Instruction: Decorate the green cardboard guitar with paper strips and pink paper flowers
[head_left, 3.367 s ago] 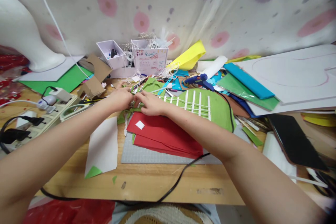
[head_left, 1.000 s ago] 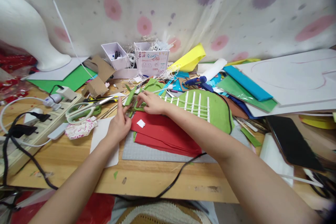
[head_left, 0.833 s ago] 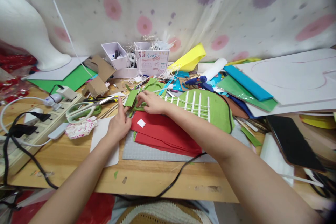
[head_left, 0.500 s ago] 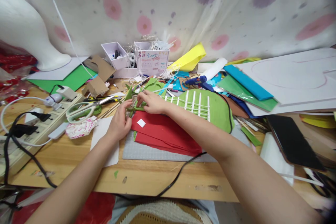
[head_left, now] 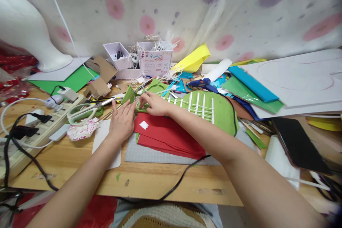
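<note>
A flat green fabric piece (head_left: 223,114) with white rods and cords across it lies on the grey cutting mat (head_left: 160,155). My right hand (head_left: 153,104) is at its narrow left end, fingers bent down and closed on the green fabric there; the fingertips are partly hidden. Beside it, my left hand (head_left: 121,123) lies with fingers stretched and slightly apart, next to an upright green flap (head_left: 128,95). Below my right forearm is folded red fabric (head_left: 168,136) with a small white scrap (head_left: 143,125) on it.
Scissors (head_left: 81,114) and a power strip (head_left: 44,130) are at the left. A blue glue gun (head_left: 199,82) rests behind the green piece, its black cable crossing the mat. White boxes (head_left: 155,62) stand at the back. A phone (head_left: 300,144) lies at the right.
My left hand has let go of the green end and flattened, its fingers now stretched out. The green flap beside it stands up more visibly. My right hand stays in place.
</note>
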Demonstrator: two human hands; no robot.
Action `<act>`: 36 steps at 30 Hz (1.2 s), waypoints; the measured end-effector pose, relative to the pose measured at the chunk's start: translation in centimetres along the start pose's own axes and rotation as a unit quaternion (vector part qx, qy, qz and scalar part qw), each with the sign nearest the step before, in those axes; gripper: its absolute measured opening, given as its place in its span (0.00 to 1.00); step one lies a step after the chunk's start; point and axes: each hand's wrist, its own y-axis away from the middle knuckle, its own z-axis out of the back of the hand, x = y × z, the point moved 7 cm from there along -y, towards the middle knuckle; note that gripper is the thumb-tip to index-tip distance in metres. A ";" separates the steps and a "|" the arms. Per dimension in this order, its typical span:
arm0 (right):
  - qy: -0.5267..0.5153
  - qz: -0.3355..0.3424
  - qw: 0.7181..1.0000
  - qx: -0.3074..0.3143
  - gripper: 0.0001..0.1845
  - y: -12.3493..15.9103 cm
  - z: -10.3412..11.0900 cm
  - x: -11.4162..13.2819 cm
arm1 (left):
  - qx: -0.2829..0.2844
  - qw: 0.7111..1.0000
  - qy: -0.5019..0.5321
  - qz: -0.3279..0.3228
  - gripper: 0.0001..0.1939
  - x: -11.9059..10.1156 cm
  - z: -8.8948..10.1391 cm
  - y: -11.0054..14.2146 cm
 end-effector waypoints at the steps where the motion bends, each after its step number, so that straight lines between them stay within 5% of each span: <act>1: 0.000 0.000 1.000 0.000 0.22 0.0 0.0 0.0 | -0.003 1.000 0.003 0.012 0.36 0.2 0.0 0.1; 6: 0.000 -0.001 1.000 -0.002 0.21 0.0 0.0 0.0 | -0.003 0.999 0.023 0.025 0.45 0.4 -0.2 0.2; 36: 0.007 0.008 1.000 0.001 0.24 0.2 0.2 0.4 | -0.005 0.995 0.065 0.077 0.43 0.9 -0.6 -0.4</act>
